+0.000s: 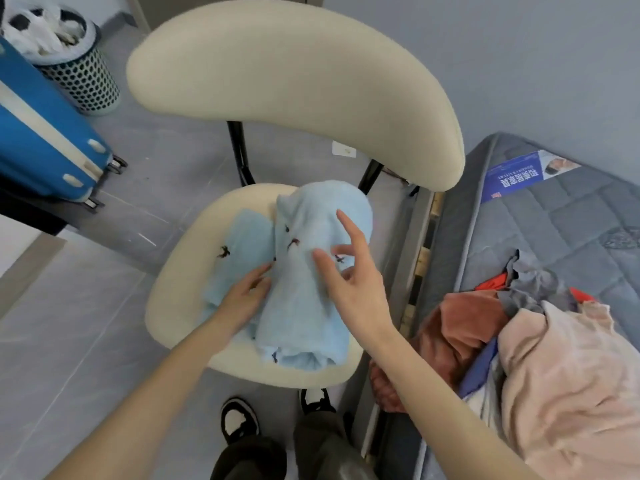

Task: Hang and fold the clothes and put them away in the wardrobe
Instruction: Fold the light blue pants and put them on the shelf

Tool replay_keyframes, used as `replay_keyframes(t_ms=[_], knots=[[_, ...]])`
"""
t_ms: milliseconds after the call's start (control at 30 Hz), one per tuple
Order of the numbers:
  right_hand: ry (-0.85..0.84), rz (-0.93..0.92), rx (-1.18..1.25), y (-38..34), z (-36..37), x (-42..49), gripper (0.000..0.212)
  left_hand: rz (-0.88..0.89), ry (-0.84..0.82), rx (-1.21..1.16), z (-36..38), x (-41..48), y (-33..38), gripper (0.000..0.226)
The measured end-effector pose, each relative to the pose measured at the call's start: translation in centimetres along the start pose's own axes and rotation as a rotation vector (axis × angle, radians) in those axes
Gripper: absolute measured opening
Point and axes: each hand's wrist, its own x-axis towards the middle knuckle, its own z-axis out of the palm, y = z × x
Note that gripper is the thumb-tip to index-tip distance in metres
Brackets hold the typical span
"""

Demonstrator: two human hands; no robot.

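Blue garment (301, 306) folded on chair seat (180, 299), near edge at front rim, left hand (242, 299) flat on it, right hand (356, 289) loose above, grasping nothing, clothes pile (561, 358) close right, floor (79, 334) open left.

Clothes pile (561, 362) partly beyond right edge.

The folded garment (304, 271) lies on the chair (180, 306). A mattress (554, 220) with heaped clothes (536, 341) lies right; suitcase (41, 133) and basket (83, 77) stand left.

A pale blue fleecy garment (311, 306) with small dark motifs lay part-folded on the cream chair seat (173, 299); a jumbled clothes pile (554, 358) sat at four o'clock.
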Motion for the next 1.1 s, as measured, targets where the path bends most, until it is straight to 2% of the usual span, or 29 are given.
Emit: replay_keyframes(t_ms=[67,167,200,233,333,400,467,533,700,967,1033,1100], knots=[[-0.114,-0.033,0.046,-0.5,2.6,0.5,0.044,-0.084,0.101,-0.076,-3.4,-0.7,0.5,0.022],[-0.208,-0.142,-0.304,0.7,5.7,2.0,0.047,-0.144,0.180,-0.229,-7.6,-1.8,1.4,0.027],[-0.268,-0.130,-0.408,1.2,6.5,2.5,0.049,-0.121,0.185,-0.212,-8.6,-1.8,1.2,0.026],[-0.340,-0.101,-0.494,1.7,7.3,2.9,0.052,-0.090,0.189,-0.152,-9.2,-1.9,1.2,0.025],[-0.464,-0.107,-0.706,2.8,9.1,3.6,0.055,0.136,0.289,0.292,-9.7,-1.2,0.1,0.048],[-0.377,-0.148,-0.741,3.0,9.8,4.0,0.053,0.283,0.295,0.593,-8.7,-0.3,-0.2,0.052],[-0.226,-0.201,-0.758,3.1,10.2,4.3,0.051,0.299,0.254,0.800,-7.3,1.1,-0.3,0.054],[-0.197,-0.208,-0.791,3.6,10.6,4.8,0.051,0.282,0.236,0.878,-6.4,2.8,-0.3,0.055],[-0.225,-0.080,-0.873,7.4,12.0,6.1,0.052,0.222,0.192,0.824,-5.6,6.4,-2.7,0.055],[-0.181,-0.108,-0.835,9.7,13.0,7.1,0.053,0.207,0.164,0.734,-6.0,8.4,-4.6,0.055],[-0.132,-0.138,-0.763,9.7,12.3,6.6,0.056,0.197,0.141,0.672,-6.4,7.9,-4.4,0.057],[-0.014,-0.113,-0.642,9.7,11.8,5.8,0.059,0.144,0.170,0.566,-6.9,7.4,-3.7,0.064]])
